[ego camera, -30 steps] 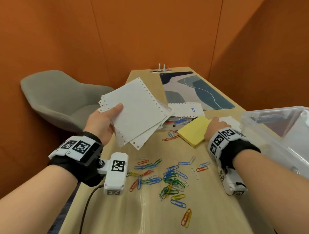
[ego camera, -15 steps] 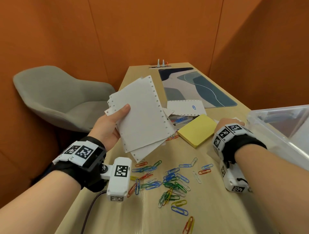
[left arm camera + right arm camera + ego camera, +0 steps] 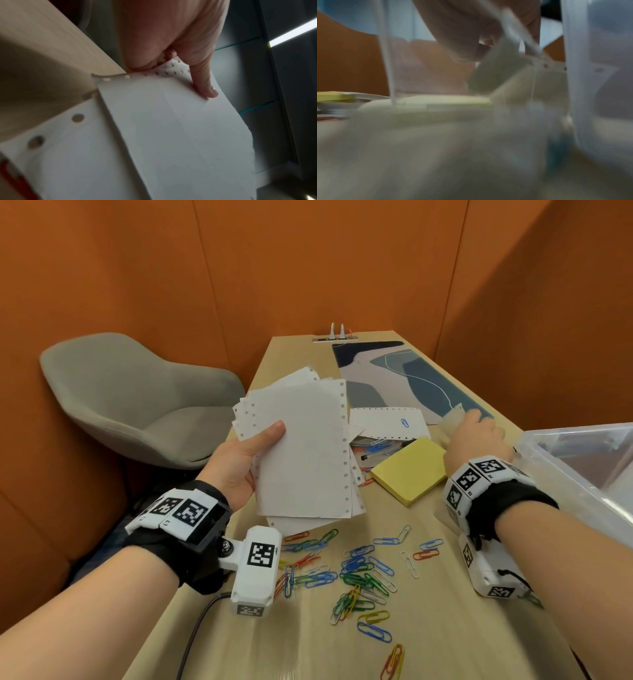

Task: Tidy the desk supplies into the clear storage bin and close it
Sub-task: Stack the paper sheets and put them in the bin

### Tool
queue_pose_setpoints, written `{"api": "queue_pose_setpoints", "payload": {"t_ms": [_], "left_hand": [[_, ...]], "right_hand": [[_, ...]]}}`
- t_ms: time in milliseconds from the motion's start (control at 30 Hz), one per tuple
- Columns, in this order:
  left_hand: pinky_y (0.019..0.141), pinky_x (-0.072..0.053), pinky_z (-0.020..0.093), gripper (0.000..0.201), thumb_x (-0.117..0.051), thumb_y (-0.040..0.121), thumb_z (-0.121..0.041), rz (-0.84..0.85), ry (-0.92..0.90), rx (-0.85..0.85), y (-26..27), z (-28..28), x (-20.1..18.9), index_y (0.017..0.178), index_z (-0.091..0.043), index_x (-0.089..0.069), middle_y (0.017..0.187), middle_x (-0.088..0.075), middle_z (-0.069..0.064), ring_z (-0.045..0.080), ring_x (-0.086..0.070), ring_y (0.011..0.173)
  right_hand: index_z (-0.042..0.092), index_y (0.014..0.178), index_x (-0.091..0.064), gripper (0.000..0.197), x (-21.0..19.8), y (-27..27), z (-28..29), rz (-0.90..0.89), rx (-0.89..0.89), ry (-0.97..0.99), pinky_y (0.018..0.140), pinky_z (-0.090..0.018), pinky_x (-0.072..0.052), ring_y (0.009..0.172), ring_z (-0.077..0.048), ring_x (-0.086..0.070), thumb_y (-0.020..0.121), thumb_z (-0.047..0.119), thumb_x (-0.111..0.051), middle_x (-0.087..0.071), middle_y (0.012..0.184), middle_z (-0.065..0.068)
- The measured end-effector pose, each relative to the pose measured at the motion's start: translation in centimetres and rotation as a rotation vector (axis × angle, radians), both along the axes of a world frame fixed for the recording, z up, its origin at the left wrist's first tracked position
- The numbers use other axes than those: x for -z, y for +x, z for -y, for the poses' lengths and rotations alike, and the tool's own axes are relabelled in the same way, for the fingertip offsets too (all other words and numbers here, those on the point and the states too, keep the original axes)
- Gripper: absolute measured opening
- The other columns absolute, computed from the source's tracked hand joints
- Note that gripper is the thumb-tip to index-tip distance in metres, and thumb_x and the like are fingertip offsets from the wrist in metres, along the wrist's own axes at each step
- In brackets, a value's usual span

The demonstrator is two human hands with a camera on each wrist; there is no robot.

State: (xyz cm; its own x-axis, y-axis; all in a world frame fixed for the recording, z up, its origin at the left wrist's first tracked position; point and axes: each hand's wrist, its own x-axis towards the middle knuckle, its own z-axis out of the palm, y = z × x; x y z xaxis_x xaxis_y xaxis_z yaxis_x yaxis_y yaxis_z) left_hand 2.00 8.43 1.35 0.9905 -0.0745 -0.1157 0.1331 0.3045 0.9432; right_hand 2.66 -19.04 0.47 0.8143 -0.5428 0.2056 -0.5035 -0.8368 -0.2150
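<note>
My left hand [image 3: 263,436] holds a loose stack of white perforated paper sheets [image 3: 305,460] above the desk's left side, thumb on top; the left wrist view shows the thumb [image 3: 204,86] pressing the stack [image 3: 171,135]. My right hand [image 3: 474,429] is beyond the yellow sticky-note pad [image 3: 411,470], pinching the lifted edge of a pale sheet [image 3: 452,419], paper or thin plastic, I cannot tell which. The blurred right wrist view shows fingers [image 3: 462,40] curled on that sheet [image 3: 496,67]. The clear storage bin [image 3: 582,474] stands open at the right.
Several coloured paper clips [image 3: 356,573] lie scattered on the near desk. A white sheet with a blue clip [image 3: 387,422], a pen [image 3: 380,455] and more clips lie behind the pad. A patterned desk mat [image 3: 411,374] covers the far desk. A grey chair [image 3: 137,405] stands left.
My left hand has turned the paper stack more upright and squared it. My right hand has moved forward past the yellow pad and lifted a pale sheet's edge.
</note>
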Motion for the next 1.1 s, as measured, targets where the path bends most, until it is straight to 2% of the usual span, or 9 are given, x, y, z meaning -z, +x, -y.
{"api": "queue_pose_setpoints", "payload": {"t_ms": [200,300,367,467,567,633,800,933,1100], "left_hand": [[0.074,-0.058,0.033,0.036,-0.066,0.08,-0.025,-0.023,-0.023,0.036,0.2,2.0,-0.5,0.114,-0.014,-0.064,0.106,-0.073,0.004,0.017,-0.07,0.093],[0.065,-0.059,0.029,0.015,-0.064,0.084,-0.023,-0.026,-0.065,0.033,0.5,3.2,-1.1,0.098,-0.017,-0.067,0.087,-0.076,-0.001,0.012,-0.073,0.077],[0.066,-0.06,0.028,0.014,-0.064,0.084,-0.022,-0.008,-0.065,0.045,0.6,4.0,-1.5,0.097,-0.017,-0.067,0.088,-0.076,-0.001,0.011,-0.073,0.076],[0.081,-0.057,0.033,0.021,-0.065,0.084,-0.021,0.023,-0.013,0.058,0.5,4.5,-1.8,0.105,-0.019,-0.066,0.102,-0.074,-0.001,0.013,-0.071,0.088],[0.092,-0.05,0.038,0.03,-0.065,0.085,-0.019,0.044,0.007,0.0,0.6,3.9,-1.8,0.114,-0.017,-0.063,0.113,-0.07,0.001,0.018,-0.066,0.103],[0.096,-0.049,0.041,0.039,-0.064,0.085,-0.017,0.048,-0.035,-0.091,0.9,2.8,-1.7,0.123,-0.013,-0.059,0.12,-0.067,0.004,0.02,-0.063,0.111],[0.096,-0.049,0.043,0.024,-0.067,0.084,-0.019,0.014,-0.106,-0.282,2.0,-0.7,-2.0,0.107,-0.018,-0.063,0.118,-0.068,0.002,0.019,-0.066,0.104],[0.09,-0.053,0.041,0.016,-0.069,0.083,-0.019,-0.004,-0.106,-0.293,3.0,-2.1,-1.9,0.098,-0.017,-0.064,0.11,-0.071,0.001,0.017,-0.069,0.096],[0.083,-0.056,0.043,0.04,-0.074,0.077,-0.022,-0.031,-0.099,-0.294,4.4,-2.4,-1.2,0.114,-0.013,-0.063,0.108,-0.073,0.005,0.022,-0.071,0.094]], "right_hand": [[0.005,0.128,-0.036,0.04,-4.6,-0.6,-2.3,0.19,-0.207,-0.089,0.089,-0.041,-0.043,0.114,-0.031,-0.047,0.091,0.013,-0.049,-0.046,0.126,-0.016],[0.006,0.124,-0.044,0.036,-8.6,-0.9,-3.5,0.341,-0.363,0.292,0.074,-0.034,-0.037,0.095,-0.026,-0.046,0.089,0.006,-0.044,-0.051,0.115,-0.012],[0.001,0.115,-0.055,0.031,-9.9,-0.7,-4.5,0.329,-0.476,0.552,0.074,-0.035,-0.042,0.088,-0.024,-0.048,0.088,0.002,-0.04,-0.057,0.104,-0.016],[0.01,0.083,-0.062,0.023,-9.6,-0.6,-5.7,0.23,-0.617,0.9,0.09,-0.046,-0.05,0.087,-0.03,-0.059,0.086,-0.002,-0.043,-0.065,0.096,-0.021],[0.012,0.095,-0.06,0.009,-7.7,0.4,-5.9,0.272,-0.621,1.098,0.078,-0.039,-0.055,0.073,-0.022,-0.06,0.091,0.007,-0.053,-0.065,0.082,-0.009],[0.008,0.107,-0.055,0.016,-6.1,1.3,-5.5,0.318,-0.53,1.058,0.069,-0.032,-0.052,0.068,-0.018,-0.062,0.094,0.014,-0.052,-0.066,0.083,-0.007],[0.009,0.109,-0.064,0.022,-2.5,3.5,-4.7,0.172,-0.445,0.508,0.08,-0.027,-0.042,0.106,-0.025,-0.06,0.09,0.018,-0.056,-0.067,0.112,-0.009],[0.012,0.115,-0.062,0.033,-0.7,5.4,-5.2,-0.012,-0.469,0.399,0.091,-0.029,-0.042,0.112,-0.024,-0.057,0.087,0.03,-0.062,-0.063,0.12,-0.008],[0.016,0.135,-0.045,0.055,1.4,7.4,-5.8,-0.137,-0.507,0.4,0.096,-0.032,-0.039,0.119,-0.027,-0.053,0.087,0.041,-0.058,-0.057,0.129,-0.011]]}}
